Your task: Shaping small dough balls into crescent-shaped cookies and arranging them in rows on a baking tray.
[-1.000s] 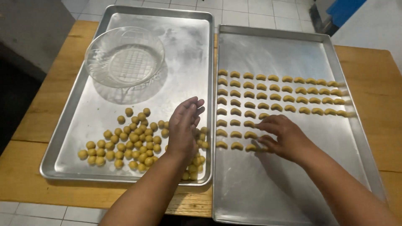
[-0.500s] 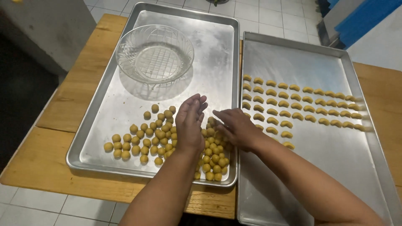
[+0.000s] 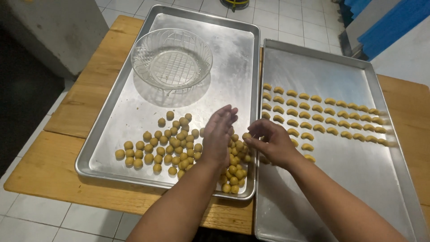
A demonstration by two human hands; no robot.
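Note:
Two metal baking trays lie side by side on a wooden table. The left tray [image 3: 134,107] holds several small yellow dough balls [image 3: 172,145] and an empty clear glass bowl [image 3: 171,59]. The right tray [image 3: 340,188] carries rows of crescent-shaped dough pieces [image 3: 322,117]. My left hand [image 3: 219,136] hovers flat over the dough balls, fingers apart and holding nothing. My right hand [image 3: 271,143] sits at the seam between the trays, its fingertips pinched on one dough ball [image 3: 246,136].
The wooden table [image 3: 85,98] stands on a white tiled floor [image 3: 277,13]. A grey block [image 3: 53,31] rises at the far left. Blue sheets [image 3: 389,22] lie at the upper right. The near half of the right tray is bare metal.
My right hand has moved left from the crescent rows to the dough balls and picked one up. My left hand has stayed above the pile. The view has shifted slightly.

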